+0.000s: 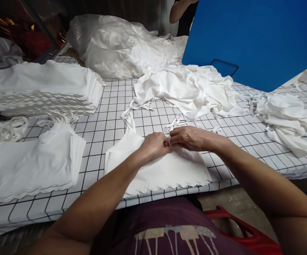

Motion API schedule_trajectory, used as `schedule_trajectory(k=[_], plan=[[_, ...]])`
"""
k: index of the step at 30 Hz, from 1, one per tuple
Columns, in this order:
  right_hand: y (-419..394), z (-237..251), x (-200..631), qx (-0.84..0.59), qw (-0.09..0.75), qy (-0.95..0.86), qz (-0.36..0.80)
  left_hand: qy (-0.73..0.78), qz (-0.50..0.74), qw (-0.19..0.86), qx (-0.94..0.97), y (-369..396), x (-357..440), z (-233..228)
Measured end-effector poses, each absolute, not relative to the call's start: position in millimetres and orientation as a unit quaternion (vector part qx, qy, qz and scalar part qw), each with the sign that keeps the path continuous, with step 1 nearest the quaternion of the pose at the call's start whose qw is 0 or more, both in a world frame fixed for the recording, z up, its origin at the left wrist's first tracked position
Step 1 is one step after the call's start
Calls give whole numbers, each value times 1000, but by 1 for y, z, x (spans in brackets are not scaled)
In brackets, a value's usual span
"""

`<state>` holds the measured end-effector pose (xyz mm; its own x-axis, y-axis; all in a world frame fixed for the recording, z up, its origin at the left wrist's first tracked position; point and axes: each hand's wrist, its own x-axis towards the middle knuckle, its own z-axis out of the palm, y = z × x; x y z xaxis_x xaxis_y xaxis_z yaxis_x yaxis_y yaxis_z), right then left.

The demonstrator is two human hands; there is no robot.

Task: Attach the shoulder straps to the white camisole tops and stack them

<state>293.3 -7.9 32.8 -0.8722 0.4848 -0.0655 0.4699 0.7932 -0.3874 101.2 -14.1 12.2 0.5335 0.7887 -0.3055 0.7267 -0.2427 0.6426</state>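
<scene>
A white camisole (158, 173) with thin straps lies flat in front of me, its wavy hem towards the table's near edge. My left hand (155, 146) is closed at the middle of the top edge, fingers curled down on the fabric. Right beside it, my right hand (186, 138) pinches the same edge close to a strap. The fingertips of both hands nearly meet, and what lies exactly between them is partly hidden. One strap (129, 122) stretches away on the tabletop to the left.
Left are a stack of camisoles (36, 156) and a taller pile of folded white fabric (42, 81). Loose white garments (187, 88) lie beyond my hands, more (286, 120) at right. Behind are a plastic bag (111, 46), a blue board (254, 39) and a person's arm (178, 10).
</scene>
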Motion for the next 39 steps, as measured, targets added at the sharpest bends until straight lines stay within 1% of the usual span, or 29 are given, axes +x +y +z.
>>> schedule_trajectory(k=[3,5,7,10,12,15,18,20,22,26,28,30,31,33,35,36,38,39], plan=[[1,43,296,-265,-32,-940,212,487,37,390,780,-14,101,14],[11,51,301,-298,-37,-927,227,492,38,395,775,-16,101,16],[25,57,307,-336,3,-915,225,492,45,392,776,-17,102,19],[48,60,310,-375,111,-898,200,488,61,381,783,-19,102,20],[62,56,308,-387,163,-889,181,482,67,377,788,-19,103,20],[77,45,301,-384,203,-884,173,483,65,372,790,-18,103,18],[85,34,295,-386,260,-863,199,476,62,371,795,-16,103,14],[88,29,294,-401,278,-846,215,471,61,371,798,-15,103,12],[90,28,297,-439,250,-836,213,472,61,370,797,-15,103,11],[80,32,310,-560,139,-800,167,478,63,374,792,-16,104,13],[66,34,314,-596,139,-776,153,481,66,377,789,-16,104,15],[48,34,310,-603,161,-761,177,483,69,381,786,-16,104,15],[40,33,305,-600,156,-759,200,483,71,383,784,-16,104,15],[25,28,289,-600,116,-751,250,486,72,385,781,-16,104,15],[17,21,272,-612,76,-737,276,493,69,385,777,-16,105,14],[15,18,265,-620,69,-728,284,497,67,385,775,-16,105,14],[16,13,257,-620,77,-720,303,499,68,390,771,-16,104,14],[17,12,256,-606,100,-713,339,497,70,393,770,-16,104,13]])
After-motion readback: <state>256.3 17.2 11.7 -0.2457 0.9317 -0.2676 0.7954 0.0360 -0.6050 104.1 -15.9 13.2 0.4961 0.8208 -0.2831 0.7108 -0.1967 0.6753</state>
